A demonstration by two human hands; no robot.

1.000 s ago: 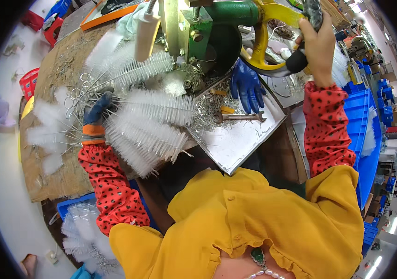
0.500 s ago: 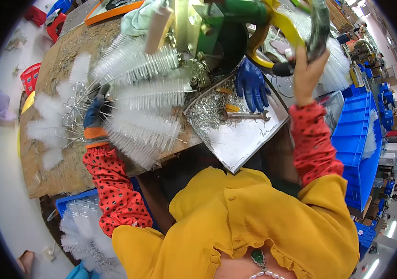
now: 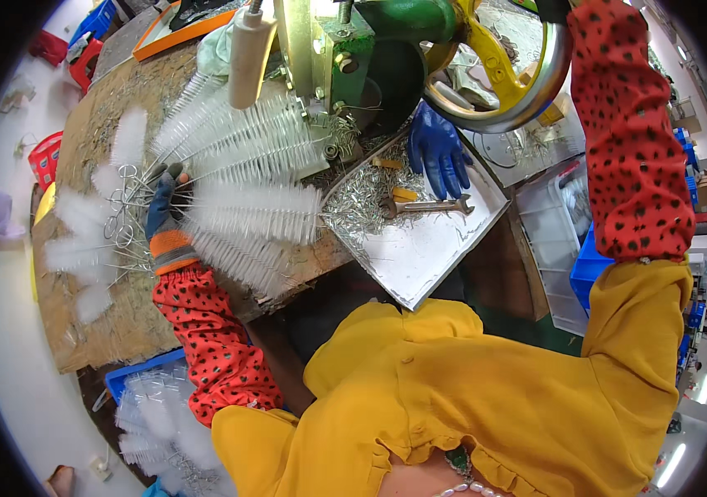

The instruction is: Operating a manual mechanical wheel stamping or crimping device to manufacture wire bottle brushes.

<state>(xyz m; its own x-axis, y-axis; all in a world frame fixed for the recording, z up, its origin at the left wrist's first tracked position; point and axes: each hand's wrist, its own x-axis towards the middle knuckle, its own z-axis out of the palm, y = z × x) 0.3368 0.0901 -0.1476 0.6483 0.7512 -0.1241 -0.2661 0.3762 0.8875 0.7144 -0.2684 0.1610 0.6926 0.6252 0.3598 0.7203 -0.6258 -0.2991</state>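
Worn wooden bench; green press at far side. My left hand, gloved, curled round white brushes, fanned over bench left of press. My right hand past top edge, grip can't tell; sleeve beside yellow wheel.

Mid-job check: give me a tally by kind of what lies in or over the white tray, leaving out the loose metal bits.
Blue glove: 1
Wrench: 1
Yellow pieces: 2
Total: 4
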